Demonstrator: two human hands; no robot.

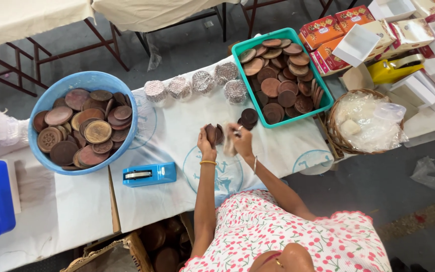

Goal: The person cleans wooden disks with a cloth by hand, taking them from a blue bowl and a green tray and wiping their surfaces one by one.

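Observation:
My left hand (206, 145), a gold bangle on its wrist, holds a small stack of brown round discs (213, 134) upright above the white cloth-covered table (177, 136). My right hand (241, 139), with a thin silver bracelet, sits just right of the discs and grips a pale strip of wrapping (230, 146). Two loose dark discs (249, 116) lie just beyond my right hand. Behind them stands a teal tray (238, 50) full of brown discs. Several silver-wrapped stacks (202, 81) stand in a row at the table's far edge.
A blue basin (39, 98) of brown discs sits at the left, a blue tape dispenser (149, 174) near the front edge. A woven basket (334, 132) of plastic bags, red and white boxes (358, 43) and a yellow dispenser (393, 69) are at right. A cardboard box (129, 247) with discs is under the table.

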